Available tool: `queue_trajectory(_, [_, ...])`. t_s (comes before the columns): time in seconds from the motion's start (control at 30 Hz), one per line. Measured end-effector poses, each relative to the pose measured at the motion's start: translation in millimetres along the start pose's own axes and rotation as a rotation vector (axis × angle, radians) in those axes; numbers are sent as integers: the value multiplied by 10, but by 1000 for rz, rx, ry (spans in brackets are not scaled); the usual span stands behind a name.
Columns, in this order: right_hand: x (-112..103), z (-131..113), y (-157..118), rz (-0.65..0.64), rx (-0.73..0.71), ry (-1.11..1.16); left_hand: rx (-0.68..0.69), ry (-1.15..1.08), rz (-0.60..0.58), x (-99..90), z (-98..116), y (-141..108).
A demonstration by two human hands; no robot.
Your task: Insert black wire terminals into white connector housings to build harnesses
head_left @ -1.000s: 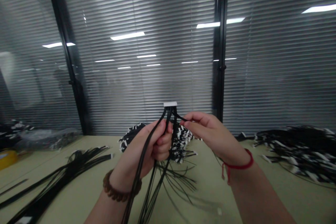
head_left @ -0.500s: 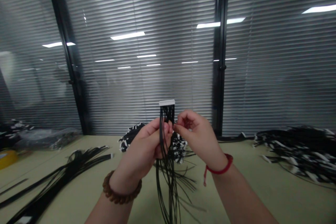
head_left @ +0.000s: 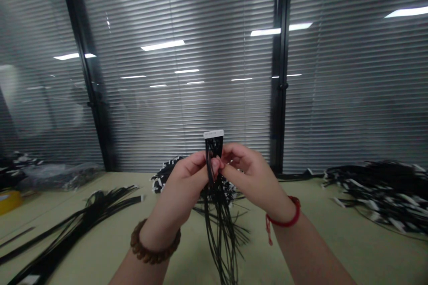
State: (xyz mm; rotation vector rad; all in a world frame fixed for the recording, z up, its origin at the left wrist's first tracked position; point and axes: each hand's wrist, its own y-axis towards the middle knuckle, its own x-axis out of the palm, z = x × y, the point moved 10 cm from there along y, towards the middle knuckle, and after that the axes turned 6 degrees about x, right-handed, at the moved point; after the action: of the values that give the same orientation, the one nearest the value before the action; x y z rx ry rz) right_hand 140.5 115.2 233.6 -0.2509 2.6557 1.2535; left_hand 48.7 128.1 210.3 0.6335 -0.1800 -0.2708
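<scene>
A white connector (head_left: 213, 134) stands at the top of a bundle of thin black wires (head_left: 219, 213), which hang down in front of me. My left hand (head_left: 187, 182) is closed on the wires just below the connector, its thumb across their front. From the right, my right hand (head_left: 250, 176) pinches the same wires, its thumb meeting the left thumb. The right fingertips are partly hidden behind the bundle. Lower down, the loose wire ends spread apart over the table.
On the pale table (head_left: 127, 227) lie black cables (head_left: 76, 227) at the left and a yellow tape roll (head_left: 10, 201) by a clear plastic bag (head_left: 60, 176). A cable pile (head_left: 384, 191) lies right, another pile (head_left: 167, 173) behind my hands. Window blinds (head_left: 214, 75) stand behind.
My right hand has moved left against the wires and now touches my left thumb. The connector has tilted and shifted slightly down, and the hanging wires have swung right.
</scene>
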Motion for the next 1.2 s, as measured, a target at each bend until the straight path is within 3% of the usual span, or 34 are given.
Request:
queue_trajectory(0.23, [-22, 30, -8, 61, 2, -51, 98, 125, 41, -67, 123, -1])
queue_trajectory(0.43, [40, 150, -18, 70, 88, -23, 136, 131, 43, -46, 134, 10])
queue_trajectory(0.83, [-49, 160, 4, 19, 170, 279, 145, 143, 129, -77, 211, 8])
queue_trajectory(1.2, [-101, 264, 6, 25, 239, 156, 132, 163, 189, -149, 201, -11])
